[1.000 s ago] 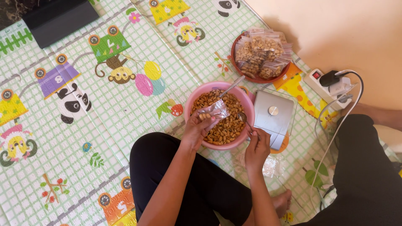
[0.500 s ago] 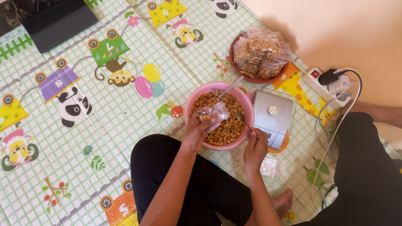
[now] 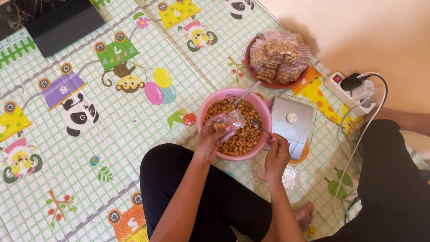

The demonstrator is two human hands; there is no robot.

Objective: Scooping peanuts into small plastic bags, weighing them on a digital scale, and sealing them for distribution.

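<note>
While a small clear bag [image 3: 228,120] is pinched open by the left hand [image 3: 210,139] over the pink bowl [image 3: 210,105] of peanuts [image 3: 244,134] | spoon [image 3: 259,125] clasped in the right hand [image 3: 277,154], its grip closed | step judged: filling | next calls for a level scoop tipped into the bag mouth.

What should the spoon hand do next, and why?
Probably dip the spoon into the peanuts and lift some to the small clear bag. The left hand holds that bag over the pink bowl, and the right hand has the spoon beside it.
</note>
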